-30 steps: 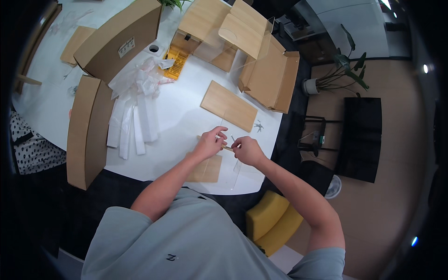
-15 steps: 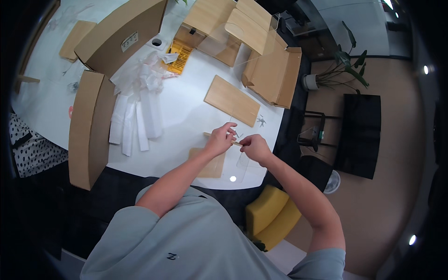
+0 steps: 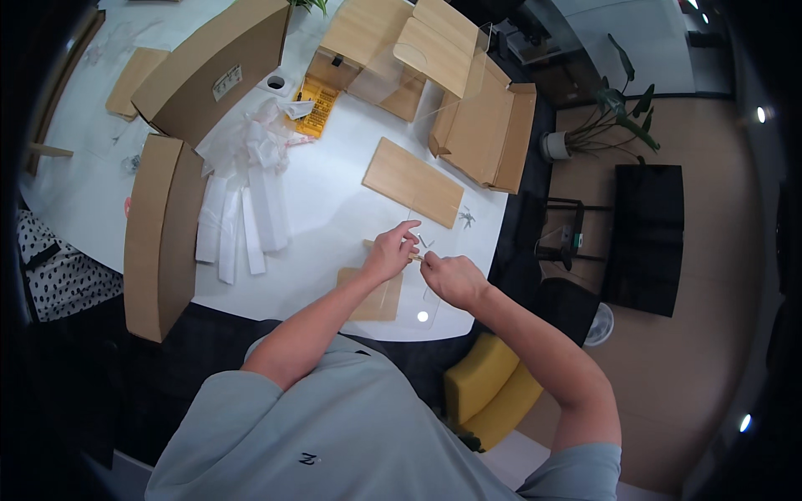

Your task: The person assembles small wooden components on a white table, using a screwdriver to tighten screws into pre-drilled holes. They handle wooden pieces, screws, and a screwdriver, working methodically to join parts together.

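Between my hands is a narrow light-wood strip [image 3: 415, 257], held above the near part of the white table. My left hand [image 3: 391, 255] is closed around its middle, index finger partly raised. At the strip's right end, my right hand [image 3: 452, 280] has its fingers pinched together; whatever small thing they may hold is hidden. Below my left wrist lies a light-wood panel [image 3: 378, 302]. A few small metal pieces [image 3: 425, 242] rest just beyond my fingers. Farther off are a longer wooden board [image 3: 414, 182] and a little pile of metal hardware [image 3: 468, 218].
White foam strips and plastic wrap [image 3: 267, 200] lie left, beside tall cardboard pieces [image 3: 154, 242]. A yellow tool case [image 3: 313, 107] sits at the back, near a wood-and-clear-plastic cabinet [image 3: 368, 37] and an open cardboard box [image 3: 484, 129]. A yellow chair [image 3: 493, 392] stands right of me.
My right hand has shifted slightly left, closer to my left hand, and its knuckles have turned over. My left hand stays nearly in place with the strip.
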`<state>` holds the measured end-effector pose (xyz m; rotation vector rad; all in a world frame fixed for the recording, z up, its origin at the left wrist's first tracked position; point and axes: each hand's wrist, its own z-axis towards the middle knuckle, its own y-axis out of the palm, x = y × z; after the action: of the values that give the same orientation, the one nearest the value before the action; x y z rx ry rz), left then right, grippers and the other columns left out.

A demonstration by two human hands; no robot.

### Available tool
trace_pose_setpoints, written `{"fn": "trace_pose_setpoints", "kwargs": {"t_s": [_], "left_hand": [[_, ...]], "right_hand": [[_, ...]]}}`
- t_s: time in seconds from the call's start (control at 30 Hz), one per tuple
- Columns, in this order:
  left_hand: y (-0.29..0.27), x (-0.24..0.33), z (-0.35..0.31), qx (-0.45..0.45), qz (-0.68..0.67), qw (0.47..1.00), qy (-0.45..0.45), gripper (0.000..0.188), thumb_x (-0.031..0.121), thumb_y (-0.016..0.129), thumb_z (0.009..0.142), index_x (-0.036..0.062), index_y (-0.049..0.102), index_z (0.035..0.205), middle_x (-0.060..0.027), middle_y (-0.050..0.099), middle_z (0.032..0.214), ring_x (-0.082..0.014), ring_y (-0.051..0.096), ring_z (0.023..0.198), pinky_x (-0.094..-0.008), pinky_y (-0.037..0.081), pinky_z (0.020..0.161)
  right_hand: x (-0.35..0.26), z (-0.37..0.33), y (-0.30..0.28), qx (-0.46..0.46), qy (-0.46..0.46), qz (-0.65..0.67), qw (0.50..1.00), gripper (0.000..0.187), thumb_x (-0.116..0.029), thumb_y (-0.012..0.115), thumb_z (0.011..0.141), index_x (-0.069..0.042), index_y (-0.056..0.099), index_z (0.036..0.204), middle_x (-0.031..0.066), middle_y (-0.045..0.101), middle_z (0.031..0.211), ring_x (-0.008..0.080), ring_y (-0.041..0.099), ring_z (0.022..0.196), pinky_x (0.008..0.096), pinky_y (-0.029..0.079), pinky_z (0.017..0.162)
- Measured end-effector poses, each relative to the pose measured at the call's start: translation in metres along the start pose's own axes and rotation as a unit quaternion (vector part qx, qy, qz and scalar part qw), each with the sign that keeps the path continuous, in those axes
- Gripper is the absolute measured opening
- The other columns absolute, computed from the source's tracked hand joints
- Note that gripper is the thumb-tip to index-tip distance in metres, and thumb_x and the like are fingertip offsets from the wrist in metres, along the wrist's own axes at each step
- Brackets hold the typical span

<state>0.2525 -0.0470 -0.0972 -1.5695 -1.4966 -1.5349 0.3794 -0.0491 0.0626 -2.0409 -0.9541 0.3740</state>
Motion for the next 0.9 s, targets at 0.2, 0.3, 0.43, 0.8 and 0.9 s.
{"fn": "trace_pose_setpoints", "kwargs": {"t_s": [0.2, 0.3, 0.43, 0.8, 0.9], "left_hand": [[-0.001, 0.006, 0.001, -0.007, 0.0, 1.0, -0.021, 0.039, 0.002, 0.05, 0.1, 0.0083, 0.054, 0.139, -0.0136, 0.07, 0.107, -0.0223, 0.075, 0.094, -0.032, 0.065, 0.071], [-0.001, 0.009, 0.0, -0.014, -0.006, 0.999, -0.032, 0.039, 0.002, 0.05, 0.1, 0.0081, 0.053, 0.139, -0.0135, 0.07, 0.107, -0.0223, 0.075, 0.094, -0.0319, 0.065, 0.071], [0.0, 0.014, 0.001, -0.009, -0.013, 0.999, -0.038, 0.04, 0.001, 0.05, 0.099, 0.0083, 0.054, 0.138, -0.0132, 0.07, 0.107, -0.0224, 0.075, 0.093, -0.0325, 0.066, 0.072], [-0.001, 0.009, -0.001, -0.008, -0.007, 0.999, -0.032, 0.04, 0.001, 0.05, 0.099, 0.0087, 0.054, 0.138, -0.0134, 0.07, 0.107, -0.0225, 0.075, 0.093, -0.0323, 0.065, 0.07], [-0.002, 0.01, -0.002, -0.016, 0.001, 0.999, -0.028, 0.04, 0.001, 0.05, 0.099, 0.0089, 0.054, 0.138, -0.0132, 0.07, 0.107, -0.0222, 0.075, 0.093, -0.0321, 0.065, 0.07]], "right_hand": [[-0.003, 0.006, 0.023, 0.099, 0.28, 0.381, 0.875, 0.028, -0.002, 0.066, 0.082, 0.003, 0.071, 0.109, 0.0175, 0.072, 0.092, 0.0322, 0.071, 0.072, 0.0441, 0.057, 0.065], [-0.003, 0.01, 0.014, 0.046, 0.38, 0.5, 0.776, 0.029, -0.002, 0.067, 0.082, 0.001, 0.072, 0.111, 0.0179, 0.073, 0.094, 0.035, 0.071, 0.077, 0.0443, 0.058, 0.074], [0.003, -0.004, 0.015, 0.122, 0.071, 0.125, 0.982, 0.014, -0.005, 0.065, 0.084, 0.002, 0.069, 0.097, 0.0154, 0.067, 0.095, 0.0289, 0.07, 0.065, 0.0418, 0.058, 0.056], [0.008, 0.008, 0.028, 0.056, 0.368, 0.58, 0.724, 0.027, 0.002, 0.067, 0.084, 0.007, 0.067, 0.11, 0.0157, 0.073, 0.094, 0.0225, 0.067, 0.06, 0.0373, 0.053, 0.053], [0.008, 0.006, 0.018, -0.005, 0.43, 0.65, 0.627, 0.028, 0.0, 0.07, 0.085, 0.004, 0.069, 0.113, 0.0138, 0.073, 0.094, 0.0182, 0.066, 0.068, 0.0345, 0.053, 0.061]]}}
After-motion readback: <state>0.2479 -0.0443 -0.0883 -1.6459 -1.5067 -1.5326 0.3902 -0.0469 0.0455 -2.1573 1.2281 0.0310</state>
